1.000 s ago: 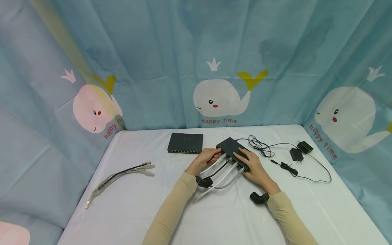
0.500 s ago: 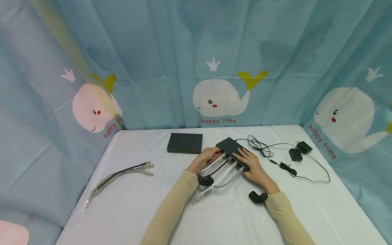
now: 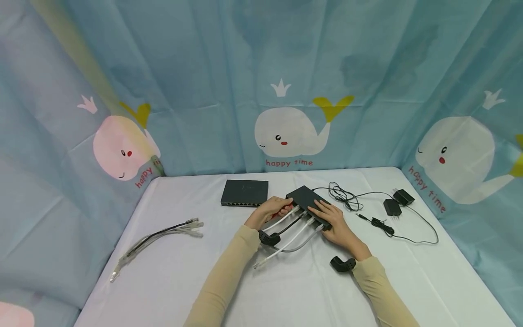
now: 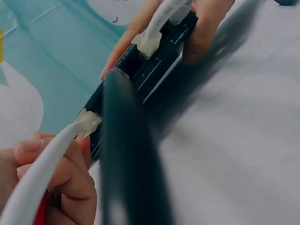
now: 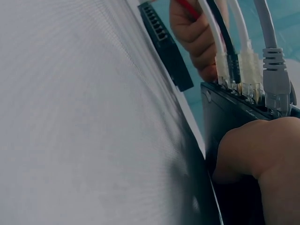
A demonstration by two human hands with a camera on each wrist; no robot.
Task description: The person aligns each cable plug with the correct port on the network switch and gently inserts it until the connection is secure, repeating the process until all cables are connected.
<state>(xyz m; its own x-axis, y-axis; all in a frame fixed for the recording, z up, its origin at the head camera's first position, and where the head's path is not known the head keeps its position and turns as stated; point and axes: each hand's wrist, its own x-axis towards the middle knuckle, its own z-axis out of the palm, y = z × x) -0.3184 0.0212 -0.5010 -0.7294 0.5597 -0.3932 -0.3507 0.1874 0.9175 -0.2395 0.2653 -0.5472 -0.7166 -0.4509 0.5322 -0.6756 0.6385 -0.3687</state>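
Note:
A black network switch [image 3: 307,200] is tilted above the white table, its port side facing the person. White, black and grey network cables [image 5: 276,75] are plugged into its ports. My right hand [image 3: 334,222] grips the switch's right end, fingers across the top and thumb on the opposite face. At the left end, my left hand [image 3: 269,212] has curled fingers around a thin red cable [image 4: 41,211], mostly hidden by the hand. Its fingertips are close by the leftmost white plug [image 4: 88,123]; whether the red cable's end is in a port cannot be seen.
Behind the left hand lies a second black switch [image 3: 245,193]. A bundle of loose network cables [image 3: 153,238] is at left. On the right are two black power adapters [image 3: 393,207] with thin coiled leads [image 3: 346,196]. A whale-printed curtain [image 3: 204,113] hangs around the table.
Both hands keep their places on the switch and red cable, with barely any movement. The whole head view has shifted slightly left.

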